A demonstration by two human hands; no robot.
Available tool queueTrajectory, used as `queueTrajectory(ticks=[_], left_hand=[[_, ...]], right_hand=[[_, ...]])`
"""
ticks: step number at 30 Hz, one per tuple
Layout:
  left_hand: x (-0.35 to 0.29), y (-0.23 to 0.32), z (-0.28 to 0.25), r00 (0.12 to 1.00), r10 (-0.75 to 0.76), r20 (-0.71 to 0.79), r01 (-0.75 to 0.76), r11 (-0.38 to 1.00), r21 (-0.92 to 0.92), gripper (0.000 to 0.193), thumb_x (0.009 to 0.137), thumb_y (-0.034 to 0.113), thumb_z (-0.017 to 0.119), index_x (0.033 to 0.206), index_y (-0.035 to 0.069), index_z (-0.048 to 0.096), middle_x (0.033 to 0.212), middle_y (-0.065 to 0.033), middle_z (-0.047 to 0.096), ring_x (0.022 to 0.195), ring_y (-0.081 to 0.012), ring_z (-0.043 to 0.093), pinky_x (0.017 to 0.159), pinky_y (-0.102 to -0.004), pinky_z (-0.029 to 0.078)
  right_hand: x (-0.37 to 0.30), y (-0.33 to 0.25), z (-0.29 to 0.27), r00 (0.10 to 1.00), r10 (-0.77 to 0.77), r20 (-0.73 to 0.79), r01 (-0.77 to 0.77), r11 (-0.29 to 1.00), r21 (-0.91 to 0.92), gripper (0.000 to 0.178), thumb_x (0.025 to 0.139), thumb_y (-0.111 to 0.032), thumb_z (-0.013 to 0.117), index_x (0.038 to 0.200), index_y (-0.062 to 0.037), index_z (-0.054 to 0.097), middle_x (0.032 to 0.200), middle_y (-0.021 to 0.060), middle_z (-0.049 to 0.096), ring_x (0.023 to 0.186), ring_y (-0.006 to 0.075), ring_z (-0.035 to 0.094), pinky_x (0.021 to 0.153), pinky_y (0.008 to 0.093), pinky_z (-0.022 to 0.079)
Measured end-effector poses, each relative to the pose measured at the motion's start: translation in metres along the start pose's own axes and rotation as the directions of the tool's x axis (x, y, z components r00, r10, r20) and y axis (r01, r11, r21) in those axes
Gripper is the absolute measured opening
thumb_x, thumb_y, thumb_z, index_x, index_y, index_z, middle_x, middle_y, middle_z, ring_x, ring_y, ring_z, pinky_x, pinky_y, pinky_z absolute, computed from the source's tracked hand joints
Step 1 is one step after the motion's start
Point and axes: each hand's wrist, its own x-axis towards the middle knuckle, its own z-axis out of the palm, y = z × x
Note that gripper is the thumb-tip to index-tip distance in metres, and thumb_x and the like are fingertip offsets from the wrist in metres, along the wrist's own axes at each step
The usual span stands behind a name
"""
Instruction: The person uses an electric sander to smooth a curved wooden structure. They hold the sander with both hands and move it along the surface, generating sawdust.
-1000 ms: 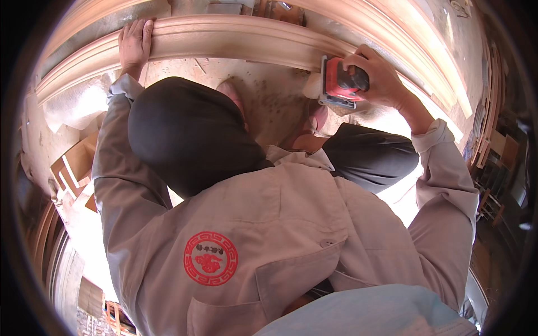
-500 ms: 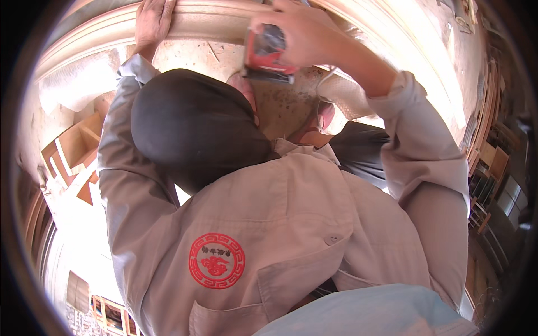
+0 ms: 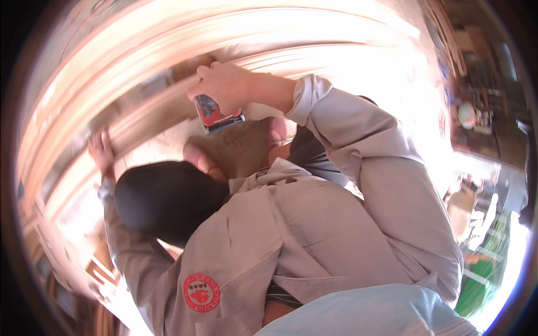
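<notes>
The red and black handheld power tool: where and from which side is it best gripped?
Probably its rounded black top, from the right, as the bare right hand holds it: the curve suits a palm, leaving the flat dark base clear.

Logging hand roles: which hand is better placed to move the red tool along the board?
Right, most likely: the right hand grips the red tool at the board. The left hand is farther left on the board, away from the tool.

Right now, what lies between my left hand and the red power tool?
In the head view, a stretch of wooden board lies between your left hand and the red power tool.
</notes>
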Motion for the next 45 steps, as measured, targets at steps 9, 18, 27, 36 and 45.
queueTrajectory(ticks=[9, 18, 27, 36, 45], left_hand=[[0.013, 0.048, 0.000, 0.910, 0.049, 0.412, -0.065, 0.998, 0.025, 0.121, 0.057, 0.025, 0.092, 0.158, 0.007, 0.027, 0.150, -0.0221, 0.039, 0.140, -0.0477, 0.033, 0.121, -0.0571, 0.022], [0.047, 0.104, -0.008, 0.899, 0.139, 0.416, -0.161, 0.987, 0.019, 0.123, 0.044, 0.025, 0.098, 0.148, 0.002, 0.037, 0.137, -0.0245, 0.049, 0.126, -0.0476, 0.044, 0.108, -0.0551, 0.037], [0.150, 0.297, -0.003, 0.822, 0.293, 0.489, -0.100, 0.919, -0.381, 0.111, 0.063, 0.040, 0.092, 0.151, 0.004, 0.037, 0.139, -0.0199, 0.052, 0.133, -0.0395, 0.044, 0.114, -0.0481, 0.034], [0.091, 0.211, 0.022, 0.972, -0.214, 0.095, 0.234, 0.899, -0.370, 0.053, 0.090, 0.033, 0.075, 0.133, 0.004, 0.060, 0.121, -0.0174, 0.067, 0.113, -0.0373, 0.059, 0.100, -0.0459, 0.047], [0.076, 0.207, -0.001, 0.932, -0.346, 0.105, 0.341, 0.744, -0.575, 0.039, 0.093, 0.025, 0.075, 0.124, 0.004, 0.067, 0.121, -0.0184, 0.068, 0.113, -0.0356, 0.064, 0.096, -0.0418, 0.051]], right_hand=[[-0.164, 0.142, 0.011, 0.928, 0.373, -0.002, -0.373, 0.927, -0.018, 0.078, 0.061, -0.008, 0.081, 0.132, -0.0295, 0.058, 0.122, 0.0188, 0.055, 0.117, 0.0420, 0.058, 0.090, 0.0509, 0.054], [-0.322, 0.206, 0.006, 0.595, 0.729, -0.339, -0.752, 0.653, 0.084, 0.064, 0.065, -0.013, 0.083, 0.124, -0.0274, 0.062, 0.111, 0.0088, 0.059, 0.113, 0.0330, 0.062, 0.092, 0.0466, 0.054], [-0.215, 0.199, 0.017, 0.744, 0.377, -0.551, -0.492, 0.867, -0.071, 0.068, 0.067, -0.015, 0.086, 0.129, -0.0278, 0.060, 0.118, 0.0071, 0.056, 0.113, 0.0313, 0.061, 0.089, 0.0434, 0.058], [-0.146, 0.160, 0.029, 0.905, 0.083, -0.416, -0.193, 0.954, -0.229, 0.074, 0.058, -0.002, 0.081, 0.125, -0.0276, 0.062, 0.122, 0.0059, 0.051, 0.115, 0.0299, 0.055, 0.092, 0.0454, 0.054], [-0.037, 0.035, 0.036, 0.885, -0.068, -0.460, -0.032, 0.978, -0.205, 0.063, 0.066, -0.002, 0.072, 0.124, -0.0252, 0.062, 0.119, 0.0092, 0.052, 0.112, 0.0328, 0.054, 0.089, 0.0476, 0.052]])
